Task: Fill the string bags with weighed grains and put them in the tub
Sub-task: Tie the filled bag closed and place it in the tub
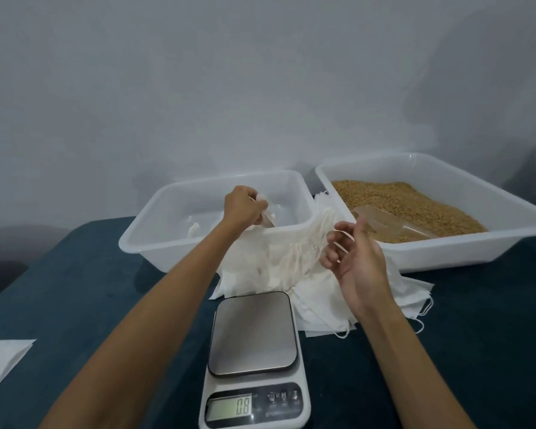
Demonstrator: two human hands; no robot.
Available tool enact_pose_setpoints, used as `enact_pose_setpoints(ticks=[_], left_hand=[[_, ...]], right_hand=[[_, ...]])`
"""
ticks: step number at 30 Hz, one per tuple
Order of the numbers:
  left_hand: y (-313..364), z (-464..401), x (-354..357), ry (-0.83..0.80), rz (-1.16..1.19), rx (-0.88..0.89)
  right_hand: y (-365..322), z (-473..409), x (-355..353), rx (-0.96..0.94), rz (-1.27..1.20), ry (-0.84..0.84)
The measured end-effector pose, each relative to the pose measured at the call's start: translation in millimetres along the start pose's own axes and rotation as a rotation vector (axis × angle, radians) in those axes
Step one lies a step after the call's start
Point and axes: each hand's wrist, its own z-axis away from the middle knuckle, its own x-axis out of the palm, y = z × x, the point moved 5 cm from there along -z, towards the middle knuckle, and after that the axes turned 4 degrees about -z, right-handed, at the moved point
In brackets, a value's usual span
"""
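The left hand (243,209) pinches a white string bag (265,212) over the tub (155,239) at 11 o'clock from the scale (252,360), the bag's axis unclear. The right hand (358,258), fingers loosely curled, hooks drawstrings from the bag pile (279,267), which stretch toward 10 o'clock. The scoop (384,219) lies in the grains (415,202), pointing toward 10 o'clock.

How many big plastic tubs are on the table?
2. The left tub is under the left hand. The right tub holds grains and a scoop. None seem hidden.

left hand (243,209) grips a white string bag (265,205) over the clear tub (174,243); right hand (358,258) pinches a drawstring (344,233); grain tray (508,209) at 2 o'clock, scale (254,360) at 6.
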Motion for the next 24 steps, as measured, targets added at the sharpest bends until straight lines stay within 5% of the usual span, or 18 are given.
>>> enact_pose_setpoints(ticks=[4, 10, 16, 24], left_hand=[[-1, -2, 15, -0.128, -0.085, -0.022], [38, 74, 8, 0.146, -0.232, 0.536], [28, 153, 61, -0.429, -0.638, 0.798], [33, 162, 99, -0.387, -0.862, 0.851]], right_hand=[[-6, -2, -3, 0.007, -0.075, 0.018], [-13, -1, -5, 0.012, -0.141, 0.020], [-18, 1, -8, -0.016, -0.150, 0.024], [-26, -1, -13, -0.010, -0.270, -0.007]])
